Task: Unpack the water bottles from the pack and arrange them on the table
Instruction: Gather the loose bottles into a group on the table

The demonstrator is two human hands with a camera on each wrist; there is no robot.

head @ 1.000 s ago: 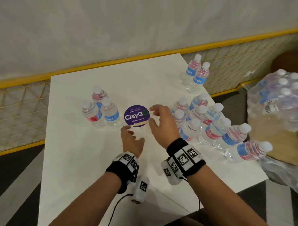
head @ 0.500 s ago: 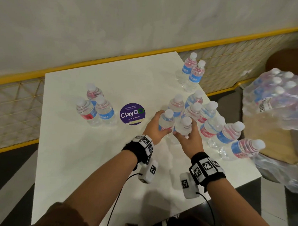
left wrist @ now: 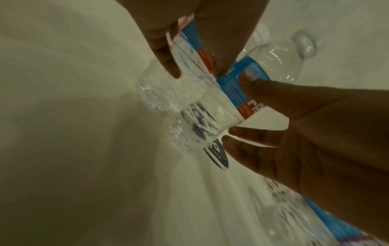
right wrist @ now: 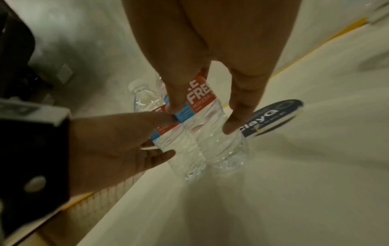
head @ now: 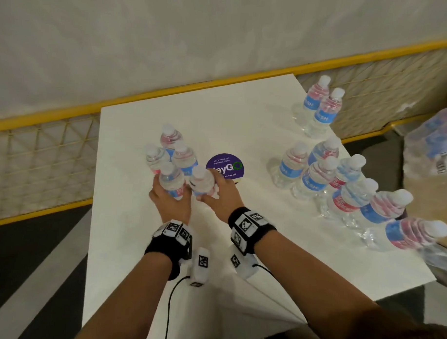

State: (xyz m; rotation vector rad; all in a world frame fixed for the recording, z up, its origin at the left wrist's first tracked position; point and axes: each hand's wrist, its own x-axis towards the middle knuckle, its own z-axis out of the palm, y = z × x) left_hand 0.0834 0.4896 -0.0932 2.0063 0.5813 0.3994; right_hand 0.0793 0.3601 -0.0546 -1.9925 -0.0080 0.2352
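On the white table (head: 138,242), my left hand (head: 170,203) grips a clear water bottle (head: 172,180) round its red and blue label. Right beside it, my right hand (head: 224,194) grips a second bottle (head: 201,182). Both bottles are upright and side by side, with their bases at the tabletop. The left wrist view shows my left hand's fingers (left wrist: 164,50) round its bottle (left wrist: 185,69). The right wrist view shows my right hand's fingers (right wrist: 179,93) round its bottle (right wrist: 210,126). Three more bottles (head: 170,139) stand just behind them.
A purple round sticker (head: 227,164) lies right of the held bottles. Several bottles (head: 316,177) cluster at the table's right side, and two more (head: 321,106) stand at the far right corner. A wrapped pack (head: 433,146) of bottles sits beyond the right edge. A yellow mesh fence (head: 40,150) borders the table.
Each hand took a bottle from the right cluster, then carried it left across the sticker to the three-bottle group.
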